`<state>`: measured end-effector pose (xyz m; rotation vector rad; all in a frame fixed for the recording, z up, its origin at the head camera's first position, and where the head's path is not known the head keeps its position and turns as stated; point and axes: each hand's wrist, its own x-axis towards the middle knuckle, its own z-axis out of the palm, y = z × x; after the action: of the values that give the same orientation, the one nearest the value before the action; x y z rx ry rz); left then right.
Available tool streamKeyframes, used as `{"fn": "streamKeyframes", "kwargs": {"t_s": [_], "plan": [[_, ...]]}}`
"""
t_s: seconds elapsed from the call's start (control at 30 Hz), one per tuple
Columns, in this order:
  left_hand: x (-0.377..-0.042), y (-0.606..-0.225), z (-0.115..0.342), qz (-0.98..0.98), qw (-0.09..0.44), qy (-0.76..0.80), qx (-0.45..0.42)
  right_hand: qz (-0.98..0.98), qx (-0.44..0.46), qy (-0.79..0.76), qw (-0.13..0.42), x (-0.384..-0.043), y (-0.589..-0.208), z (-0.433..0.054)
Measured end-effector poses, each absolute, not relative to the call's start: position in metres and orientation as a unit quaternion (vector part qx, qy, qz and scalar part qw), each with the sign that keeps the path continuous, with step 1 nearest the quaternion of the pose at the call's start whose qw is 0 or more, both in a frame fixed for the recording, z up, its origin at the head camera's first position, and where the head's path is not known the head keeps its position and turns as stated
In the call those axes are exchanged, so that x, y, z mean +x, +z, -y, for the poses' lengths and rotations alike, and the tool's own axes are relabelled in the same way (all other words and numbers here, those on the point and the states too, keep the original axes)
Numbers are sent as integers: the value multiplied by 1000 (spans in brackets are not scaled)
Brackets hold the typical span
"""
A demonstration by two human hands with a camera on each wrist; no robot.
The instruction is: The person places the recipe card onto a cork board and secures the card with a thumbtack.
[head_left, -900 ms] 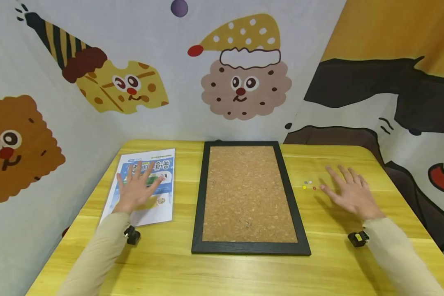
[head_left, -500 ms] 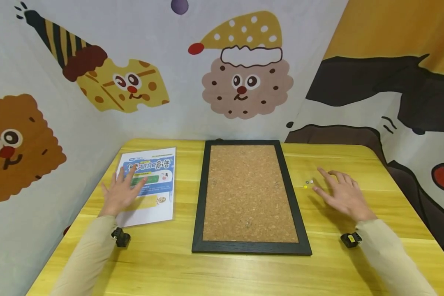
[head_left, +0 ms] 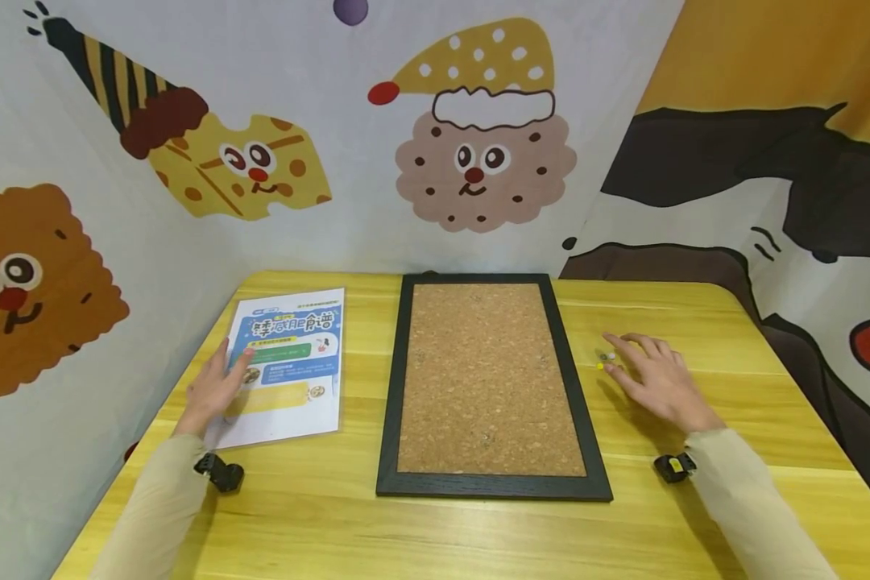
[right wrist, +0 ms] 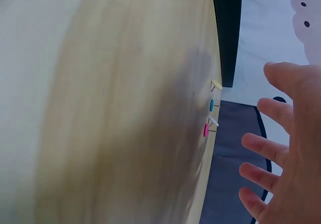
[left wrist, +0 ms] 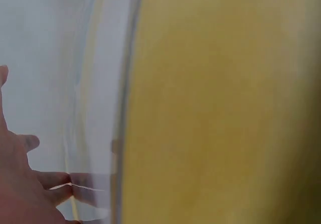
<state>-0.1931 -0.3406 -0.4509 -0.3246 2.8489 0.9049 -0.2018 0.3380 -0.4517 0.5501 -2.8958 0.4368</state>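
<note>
My left hand lies at the left edge of a laminated sheet printed in blue, green and yellow, its thumb over the sheet's face. Reflected fingers show on the glossy sheet in the left wrist view. My right hand, fingers spread and slightly bent, hovers over several small thumbtacks on the table's right side. Among them, the right wrist view shows a yellow thumbtack, a blue thumbtack and a pink thumbtack, with metal points visible. Nothing is in the right hand.
A cork board with a black frame lies flat mid-table, between the sheet and the thumbtacks. The wooden table ends at a wall cloth printed with cartoon figures.
My left hand has slid left and toward me, from over the sheet's middle to its left edge. My right hand has moved left to the thumbtacks, its fingers bending a little.
</note>
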Motion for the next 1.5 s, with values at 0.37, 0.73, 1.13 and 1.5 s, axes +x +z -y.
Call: {"fn": "streamKeyframes", "kwargs": {"t_s": [0.37,0.73,1.13,1.5], "plan": [[-196,-465,352,-917,8,358,-174,964,195,175,56,-209,-453,-335],[-196,-468,357,-898,-30,404,-171,943,203,253,80,-220,-464,-342],[-198,-461,354,-901,-13,372,-222,942,144,297,66,-227,-465,-342],[-203,-464,346,-891,3,350,-290,942,116,309,54,-232,-466,-337]]}}
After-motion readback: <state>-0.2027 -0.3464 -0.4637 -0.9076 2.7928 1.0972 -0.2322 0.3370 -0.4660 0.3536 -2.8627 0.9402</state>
